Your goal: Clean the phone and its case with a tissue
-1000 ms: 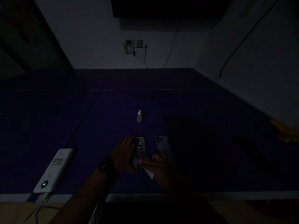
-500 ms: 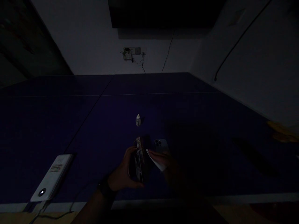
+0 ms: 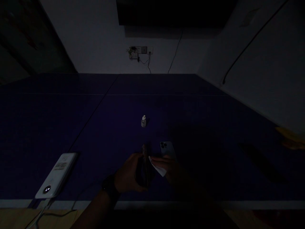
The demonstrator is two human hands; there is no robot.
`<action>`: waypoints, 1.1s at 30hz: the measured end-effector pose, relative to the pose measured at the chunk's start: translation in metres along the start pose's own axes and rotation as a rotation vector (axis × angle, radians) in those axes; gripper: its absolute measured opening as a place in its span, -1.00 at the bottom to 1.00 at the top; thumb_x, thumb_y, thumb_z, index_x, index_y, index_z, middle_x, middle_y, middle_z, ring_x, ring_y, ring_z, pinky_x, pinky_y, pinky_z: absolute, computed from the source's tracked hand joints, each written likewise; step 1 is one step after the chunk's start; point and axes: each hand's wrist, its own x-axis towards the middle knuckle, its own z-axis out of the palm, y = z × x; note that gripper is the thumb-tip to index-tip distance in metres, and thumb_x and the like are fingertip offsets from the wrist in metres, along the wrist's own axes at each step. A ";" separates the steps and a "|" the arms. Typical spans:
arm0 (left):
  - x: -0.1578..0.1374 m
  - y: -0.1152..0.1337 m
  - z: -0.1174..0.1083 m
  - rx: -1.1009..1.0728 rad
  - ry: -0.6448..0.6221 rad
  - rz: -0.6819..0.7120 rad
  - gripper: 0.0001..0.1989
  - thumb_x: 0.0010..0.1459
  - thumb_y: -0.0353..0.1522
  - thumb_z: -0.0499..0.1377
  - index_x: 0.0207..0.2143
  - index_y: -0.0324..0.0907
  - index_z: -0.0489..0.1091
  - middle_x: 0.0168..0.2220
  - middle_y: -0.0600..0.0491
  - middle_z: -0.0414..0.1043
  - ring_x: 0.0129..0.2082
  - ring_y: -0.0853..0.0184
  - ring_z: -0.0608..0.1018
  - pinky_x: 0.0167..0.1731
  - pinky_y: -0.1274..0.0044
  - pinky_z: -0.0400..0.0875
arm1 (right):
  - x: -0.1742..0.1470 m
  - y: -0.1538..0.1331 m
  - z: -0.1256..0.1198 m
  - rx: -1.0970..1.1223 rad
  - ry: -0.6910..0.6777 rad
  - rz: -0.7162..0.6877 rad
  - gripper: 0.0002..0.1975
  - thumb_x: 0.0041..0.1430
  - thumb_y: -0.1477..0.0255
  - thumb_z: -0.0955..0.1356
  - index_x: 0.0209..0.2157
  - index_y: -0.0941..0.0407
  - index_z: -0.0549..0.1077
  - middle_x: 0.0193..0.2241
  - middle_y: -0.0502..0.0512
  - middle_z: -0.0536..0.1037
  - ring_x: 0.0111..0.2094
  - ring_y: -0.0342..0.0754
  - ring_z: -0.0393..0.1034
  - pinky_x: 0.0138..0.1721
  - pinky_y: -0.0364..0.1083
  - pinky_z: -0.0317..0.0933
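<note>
The scene is very dark. My left hand, with a dark band on its wrist, is wrapped round a dark, thin phone case held nearly on edge. Between the fingers of my right hand is a folded white tissue, close to the case's right face; whether they touch I cannot tell. Under and behind my right hand lies a pale blue phone, its camera lenses up. Beyond the case stands a small clear dropper bottle with a white cap.
A white power bank with a lit display lies at the left, its cable hanging over the front edge of the purple tabletop. A dark flat object and something yellow lie at the right. Wall sockets are at the back.
The case has turned in my left hand, so its glossy face shows less. My right hand still holds the tissue beside it. The whole view has shifted slightly.
</note>
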 end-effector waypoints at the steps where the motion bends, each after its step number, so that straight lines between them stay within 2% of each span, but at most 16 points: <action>1: 0.000 0.000 0.000 0.004 -0.003 -0.002 0.19 -0.44 -0.22 0.56 0.28 -0.06 0.12 0.19 -0.13 0.33 0.14 -0.10 0.44 0.14 0.12 0.39 | 0.001 0.003 -0.006 -0.029 0.014 0.011 -0.35 0.19 0.61 0.16 0.30 0.06 0.34 0.25 0.16 0.42 0.19 0.07 0.37 0.18 0.18 0.25; 3: 0.000 0.001 -0.001 0.013 -0.008 -0.002 0.17 -0.44 -0.22 0.56 0.26 -0.08 0.14 0.18 -0.14 0.34 0.13 -0.09 0.45 0.13 0.14 0.40 | 0.008 0.006 -0.015 -0.066 0.029 0.024 -0.31 0.15 0.64 0.17 0.30 0.07 0.33 0.27 0.14 0.38 0.23 0.06 0.32 0.22 0.17 0.21; 6: 0.000 0.001 0.000 0.032 -0.005 -0.001 0.17 -0.44 -0.23 0.56 0.27 -0.11 0.14 0.18 -0.14 0.34 0.15 -0.10 0.44 0.15 0.14 0.37 | 0.031 0.007 -0.020 -0.084 0.031 -0.024 -0.29 0.09 0.68 0.18 0.29 0.11 0.35 0.28 0.14 0.38 0.18 0.06 0.36 0.16 0.14 0.26; 11: 0.001 0.003 0.000 0.048 -0.001 0.018 0.14 -0.41 -0.25 0.55 0.26 -0.10 0.13 0.18 -0.13 0.35 0.15 -0.08 0.43 0.16 0.13 0.37 | 0.063 0.011 -0.011 -0.114 0.032 -0.119 -0.33 0.17 0.72 0.16 0.26 0.06 0.38 0.27 0.06 0.39 -0.04 0.01 0.41 -0.02 0.05 0.35; 14: 0.001 0.004 0.000 0.052 -0.001 0.034 0.13 -0.38 -0.23 0.54 0.27 -0.06 0.12 0.18 -0.11 0.35 0.14 -0.08 0.44 0.14 0.11 0.38 | 0.062 0.011 -0.011 -0.180 -0.020 -0.168 -0.37 0.23 0.71 0.14 0.25 0.05 0.40 0.26 0.02 0.40 -0.14 -0.01 0.39 -0.10 0.01 0.36; 18: 0.002 0.002 0.000 0.055 0.003 0.041 0.14 -0.39 -0.19 0.54 0.26 -0.04 0.11 0.18 -0.11 0.35 0.14 -0.10 0.43 0.14 0.07 0.38 | 0.055 0.011 -0.015 -0.235 -0.116 -0.227 -0.36 0.24 0.69 0.16 0.30 0.03 0.33 0.28 0.02 0.38 -0.17 0.00 0.38 -0.10 0.03 0.35; 22: 0.001 0.003 -0.001 0.059 0.003 0.032 0.16 -0.40 -0.20 0.55 0.26 -0.04 0.09 0.16 -0.12 0.35 0.11 -0.11 0.45 0.11 0.07 0.39 | 0.064 0.019 -0.019 -0.267 -0.094 -0.139 -0.38 0.26 0.66 0.16 0.30 0.04 0.34 0.27 0.05 0.38 -0.23 0.00 0.36 -0.19 0.00 0.37; 25: 0.001 0.005 -0.002 0.060 0.005 0.033 0.15 -0.40 -0.19 0.55 0.26 -0.04 0.10 0.15 -0.11 0.37 0.10 -0.10 0.47 0.09 0.07 0.40 | 0.066 0.021 -0.020 -0.257 -0.087 -0.168 -0.40 0.27 0.64 0.17 0.29 0.06 0.35 0.26 0.05 0.39 -0.22 0.00 0.35 -0.19 -0.01 0.36; 29: 0.002 0.006 -0.001 0.062 0.009 0.046 0.13 -0.38 -0.20 0.53 0.27 -0.02 0.10 0.18 -0.10 0.35 0.14 -0.11 0.44 0.13 0.06 0.37 | 0.065 0.016 -0.023 -0.274 -0.143 -0.247 -0.36 0.24 0.66 0.17 0.31 0.02 0.31 0.27 0.02 0.38 -0.17 0.01 0.36 -0.14 0.03 0.34; 33: 0.002 0.003 0.000 0.063 0.005 0.047 0.13 -0.40 -0.22 0.53 0.26 -0.06 0.12 0.16 -0.11 0.37 0.11 -0.09 0.46 0.11 0.08 0.39 | 0.070 0.013 -0.027 -0.340 -0.129 -0.210 -0.43 0.29 0.63 0.16 0.27 0.05 0.38 0.25 0.03 0.41 -0.24 0.01 0.34 -0.20 0.00 0.33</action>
